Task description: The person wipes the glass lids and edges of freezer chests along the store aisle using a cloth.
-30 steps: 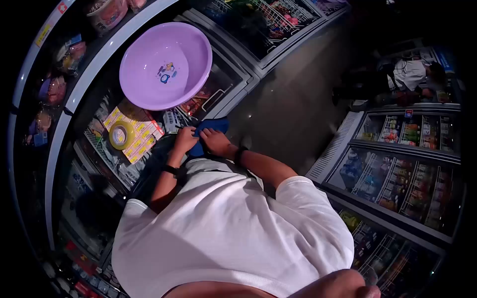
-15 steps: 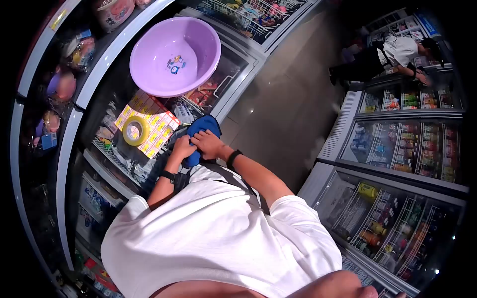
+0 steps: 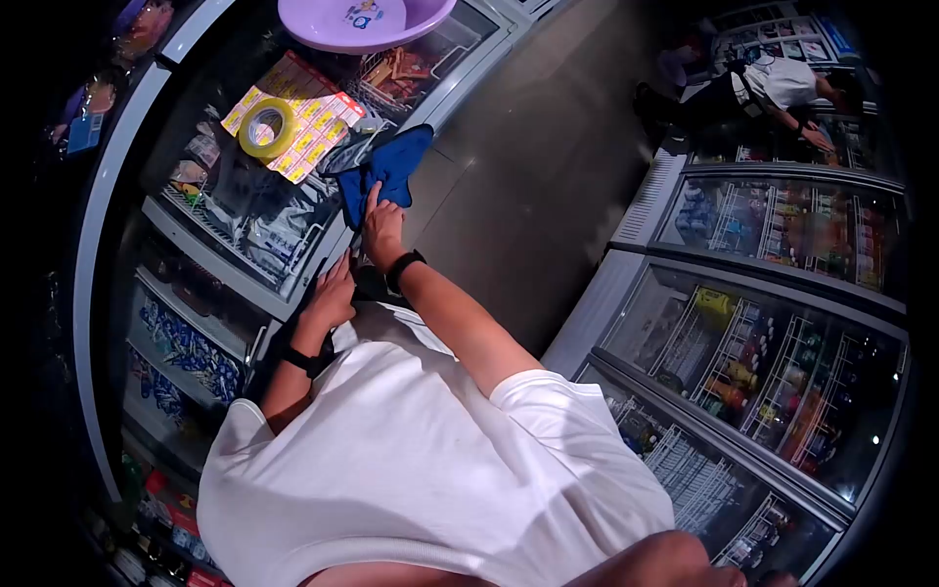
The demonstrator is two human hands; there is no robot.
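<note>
A blue cloth [image 3: 396, 176] lies bunched at the freezer's front edge, one corner sticking out over the aisle. My right hand [image 3: 383, 230] is at its near side, index finger stretched onto the fabric and the other fingers partly bent. Lower left of it, my left hand [image 3: 333, 296] rests by the freezer's edge with its fingers extended, holding nothing visible. Yellow and white label sheets [image 3: 311, 132] lie on the freezer's glass top, with a roll of yellow tape [image 3: 266, 128] on them. A purple basin [image 3: 367, 29] stands beyond, cut off by the view's top.
Shelves with bagged goods [image 3: 93, 103] curve along the left. Across the tiled aisle [image 3: 509, 186], glass-topped freezers [image 3: 753, 362] hold bottles and packets in wire baskets. Another person [image 3: 778, 83] in a white top leans over a freezer at the upper right.
My hands have come apart: the left has moved down off the blue cloth, while the right stays at it. The cloth looks more spread out. The view has shifted, so the basin sits higher.
</note>
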